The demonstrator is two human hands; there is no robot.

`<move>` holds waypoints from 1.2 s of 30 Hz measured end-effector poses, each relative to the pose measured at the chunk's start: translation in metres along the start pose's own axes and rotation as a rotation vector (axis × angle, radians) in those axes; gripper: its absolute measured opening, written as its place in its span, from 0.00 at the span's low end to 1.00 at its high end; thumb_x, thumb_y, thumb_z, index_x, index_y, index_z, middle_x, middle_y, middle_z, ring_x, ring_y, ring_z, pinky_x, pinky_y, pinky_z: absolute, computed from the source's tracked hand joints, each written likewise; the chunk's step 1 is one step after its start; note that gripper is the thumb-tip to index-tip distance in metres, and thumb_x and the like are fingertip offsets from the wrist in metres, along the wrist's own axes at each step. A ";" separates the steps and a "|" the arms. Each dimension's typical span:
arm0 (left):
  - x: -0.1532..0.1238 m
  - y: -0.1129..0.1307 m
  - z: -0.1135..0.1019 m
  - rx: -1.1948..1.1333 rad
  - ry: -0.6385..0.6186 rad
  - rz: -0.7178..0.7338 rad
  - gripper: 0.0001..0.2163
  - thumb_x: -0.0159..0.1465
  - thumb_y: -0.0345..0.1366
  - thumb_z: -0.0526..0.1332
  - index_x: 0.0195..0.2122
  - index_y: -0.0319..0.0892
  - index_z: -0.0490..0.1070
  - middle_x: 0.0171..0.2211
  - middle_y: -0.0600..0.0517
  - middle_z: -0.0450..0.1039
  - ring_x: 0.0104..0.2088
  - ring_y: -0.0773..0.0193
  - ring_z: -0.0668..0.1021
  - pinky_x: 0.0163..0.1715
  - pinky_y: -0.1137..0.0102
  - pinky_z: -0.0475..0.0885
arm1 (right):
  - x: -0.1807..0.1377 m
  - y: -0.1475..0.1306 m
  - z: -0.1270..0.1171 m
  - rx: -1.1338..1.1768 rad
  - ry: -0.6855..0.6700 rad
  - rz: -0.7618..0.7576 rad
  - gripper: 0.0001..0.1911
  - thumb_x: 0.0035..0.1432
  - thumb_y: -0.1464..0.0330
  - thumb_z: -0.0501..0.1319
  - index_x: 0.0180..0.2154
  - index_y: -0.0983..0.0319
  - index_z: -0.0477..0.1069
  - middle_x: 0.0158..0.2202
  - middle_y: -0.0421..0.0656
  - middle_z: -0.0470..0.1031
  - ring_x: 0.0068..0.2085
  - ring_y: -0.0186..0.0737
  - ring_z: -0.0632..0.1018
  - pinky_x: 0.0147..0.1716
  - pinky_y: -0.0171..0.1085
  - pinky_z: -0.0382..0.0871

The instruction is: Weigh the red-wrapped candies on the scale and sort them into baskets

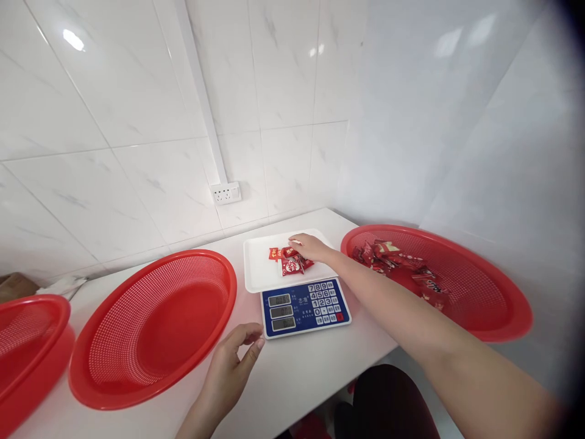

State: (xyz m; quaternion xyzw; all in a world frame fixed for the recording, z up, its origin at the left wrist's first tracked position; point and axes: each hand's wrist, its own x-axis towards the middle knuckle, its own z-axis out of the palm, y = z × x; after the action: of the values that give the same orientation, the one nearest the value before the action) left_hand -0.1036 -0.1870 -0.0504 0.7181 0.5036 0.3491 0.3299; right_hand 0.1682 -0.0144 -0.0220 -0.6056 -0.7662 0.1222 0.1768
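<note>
Now left hand [228, 366] between basket [155, 332] and scale [304, 310] edge, fingers parted; right hand [313, 247] over packets [291, 267], grip unclear.

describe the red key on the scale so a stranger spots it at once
On the white table stands the scale with a blue panel. The keypad fills that panel's right side; the red key is in its bottom right corner, the only red one among white keys.

A packing or weighing room is suggested by a digital scale [299, 312], set on a white table [297, 372] among red packets [292, 266] and plastic baskets [171, 329], backed by marbled wall tiles [150, 195].
</note>
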 end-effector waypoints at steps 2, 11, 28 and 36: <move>0.000 0.001 0.001 0.001 -0.005 0.004 0.11 0.60 0.44 0.58 0.39 0.47 0.74 0.38 0.48 0.77 0.39 0.57 0.78 0.36 0.66 0.75 | -0.003 0.010 -0.008 -0.025 -0.039 0.048 0.22 0.61 0.60 0.50 0.49 0.63 0.71 0.52 0.50 0.71 0.52 0.47 0.71 0.48 0.40 0.63; 0.002 0.006 0.011 -0.001 -0.047 0.046 0.11 0.61 0.43 0.57 0.39 0.46 0.74 0.38 0.49 0.77 0.38 0.59 0.78 0.36 0.67 0.74 | -0.015 0.008 -0.005 -0.001 -0.098 0.083 0.17 0.48 0.73 0.62 0.42 0.59 0.75 0.47 0.43 0.75 0.45 0.41 0.75 0.41 0.34 0.67; 0.002 0.001 0.009 0.025 -0.033 0.033 0.11 0.61 0.44 0.56 0.38 0.46 0.74 0.38 0.49 0.77 0.38 0.60 0.78 0.36 0.68 0.75 | -0.010 0.006 0.003 -0.071 0.003 0.016 0.14 0.52 0.73 0.59 0.41 0.61 0.76 0.45 0.47 0.76 0.48 0.45 0.73 0.45 0.37 0.63; 0.000 -0.001 0.009 0.022 -0.063 0.025 0.11 0.61 0.44 0.56 0.39 0.46 0.73 0.38 0.49 0.77 0.39 0.61 0.78 0.38 0.68 0.74 | -0.013 -0.003 0.003 -0.119 -0.139 -0.097 0.17 0.46 0.78 0.60 0.39 0.58 0.76 0.43 0.45 0.76 0.45 0.45 0.74 0.40 0.35 0.62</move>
State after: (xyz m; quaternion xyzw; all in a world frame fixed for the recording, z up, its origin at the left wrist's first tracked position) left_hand -0.0960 -0.1878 -0.0559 0.7384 0.4880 0.3248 0.3333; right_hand 0.1669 -0.0275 -0.0248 -0.5672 -0.8110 0.1094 0.0927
